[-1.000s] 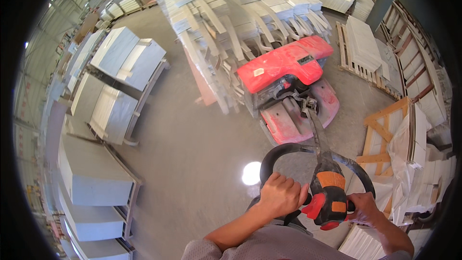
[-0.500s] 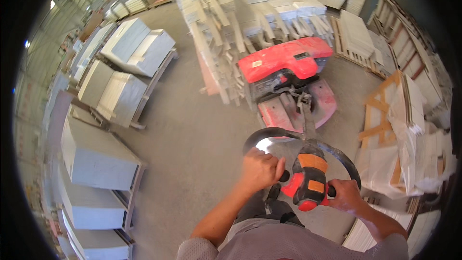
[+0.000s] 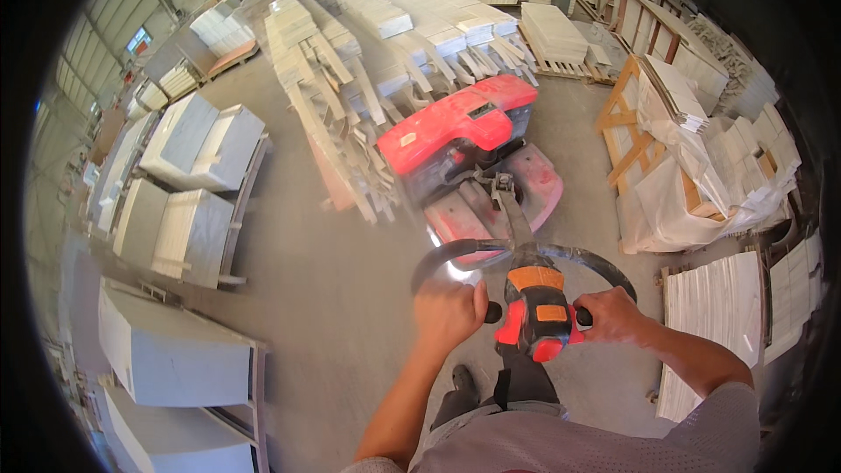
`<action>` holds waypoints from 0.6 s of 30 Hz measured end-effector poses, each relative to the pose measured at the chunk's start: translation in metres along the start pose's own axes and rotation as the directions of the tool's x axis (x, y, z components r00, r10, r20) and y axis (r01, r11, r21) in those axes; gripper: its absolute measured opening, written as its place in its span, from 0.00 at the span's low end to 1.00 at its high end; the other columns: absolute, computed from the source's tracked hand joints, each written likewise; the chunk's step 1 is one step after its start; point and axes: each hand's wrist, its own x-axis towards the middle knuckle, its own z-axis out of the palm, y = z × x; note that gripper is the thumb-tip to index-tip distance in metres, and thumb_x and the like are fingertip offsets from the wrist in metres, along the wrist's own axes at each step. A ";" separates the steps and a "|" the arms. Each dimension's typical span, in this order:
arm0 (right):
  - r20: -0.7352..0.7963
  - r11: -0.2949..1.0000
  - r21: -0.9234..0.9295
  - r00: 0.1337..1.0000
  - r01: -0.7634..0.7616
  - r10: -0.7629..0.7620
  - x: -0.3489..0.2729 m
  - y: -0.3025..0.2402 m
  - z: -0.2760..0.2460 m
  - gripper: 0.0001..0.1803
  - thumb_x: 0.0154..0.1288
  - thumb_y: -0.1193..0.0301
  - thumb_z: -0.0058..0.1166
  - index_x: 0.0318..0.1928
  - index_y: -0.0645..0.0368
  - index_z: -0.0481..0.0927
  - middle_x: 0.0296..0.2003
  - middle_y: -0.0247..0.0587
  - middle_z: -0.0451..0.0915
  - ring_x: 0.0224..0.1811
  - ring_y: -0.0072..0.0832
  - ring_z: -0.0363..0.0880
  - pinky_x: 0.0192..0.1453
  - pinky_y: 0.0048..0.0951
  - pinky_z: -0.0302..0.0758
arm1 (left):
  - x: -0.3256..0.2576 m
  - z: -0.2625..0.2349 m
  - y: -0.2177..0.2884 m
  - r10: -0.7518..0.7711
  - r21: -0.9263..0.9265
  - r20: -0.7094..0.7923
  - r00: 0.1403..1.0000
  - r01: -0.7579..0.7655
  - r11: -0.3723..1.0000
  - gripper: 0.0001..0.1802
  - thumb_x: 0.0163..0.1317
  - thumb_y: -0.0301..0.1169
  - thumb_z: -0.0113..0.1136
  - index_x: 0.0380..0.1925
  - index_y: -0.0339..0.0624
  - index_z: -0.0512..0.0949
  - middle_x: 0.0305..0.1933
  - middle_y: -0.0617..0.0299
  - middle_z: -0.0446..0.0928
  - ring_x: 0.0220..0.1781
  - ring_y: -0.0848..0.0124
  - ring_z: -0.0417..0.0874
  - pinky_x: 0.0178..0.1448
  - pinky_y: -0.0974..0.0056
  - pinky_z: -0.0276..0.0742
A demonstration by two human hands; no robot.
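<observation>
Red electric pallet truck (image 3: 460, 136): one, centre.
Red-and-orange looped tiller handle (image 3: 533, 311): one, near.
Hands gripping it: two, left hand (image 3: 448, 311), right hand (image 3: 613, 315).
Wooden A-frame rack of slabs (image 3: 653, 136): one, right.

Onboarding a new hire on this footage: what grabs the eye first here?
The red pallet truck in the middle, nosed into a long pallet of pale stone slabs. Nearer the camera, its red-and-orange tiller head is gripped on both sides by the left hand and right hand. Big grey stone blocks line the left of the concrete floor.
</observation>
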 end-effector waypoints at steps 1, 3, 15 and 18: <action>-0.047 0.998 0.020 0.997 0.065 -0.064 -0.006 0.010 0.004 0.27 0.49 0.50 0.70 0.42 0.56 0.82 0.32 0.41 0.85 0.35 0.41 0.86 0.41 0.39 0.82 | -0.002 0.006 0.009 0.062 -0.019 0.009 0.998 -0.062 0.998 0.21 0.60 0.33 0.61 0.08 0.45 0.73 0.12 0.58 0.74 0.16 0.58 0.75 0.31 0.57 0.71; 0.002 1.000 0.013 1.000 -0.007 0.007 -0.029 0.033 0.009 0.28 0.48 0.49 0.71 0.42 0.56 0.82 0.32 0.40 0.85 0.35 0.40 0.86 0.41 0.39 0.81 | -0.008 0.025 0.036 0.076 -0.016 0.012 0.997 -0.076 0.997 0.22 0.60 0.34 0.61 0.07 0.45 0.73 0.12 0.58 0.74 0.16 0.58 0.75 0.31 0.57 0.71; -0.103 0.990 0.143 0.995 0.010 0.005 -0.139 0.039 0.032 0.26 0.43 0.59 0.80 0.38 0.61 0.82 0.23 0.39 0.81 0.24 0.33 0.82 0.33 0.33 0.78 | -0.077 0.041 0.124 -0.055 0.094 -0.129 0.990 0.067 0.993 0.27 0.57 0.42 0.61 0.02 0.44 0.71 0.07 0.55 0.67 0.15 0.53 0.72 0.31 0.53 0.71; -0.075 0.985 0.170 0.997 -0.010 0.023 -0.155 0.032 0.027 0.25 0.44 0.64 0.80 0.39 0.63 0.81 0.23 0.41 0.81 0.25 0.32 0.81 0.35 0.33 0.77 | -0.087 0.041 0.135 -0.088 0.049 -0.194 0.977 0.099 0.994 0.24 0.55 0.43 0.63 0.05 0.44 0.77 0.10 0.54 0.71 0.17 0.52 0.75 0.31 0.53 0.72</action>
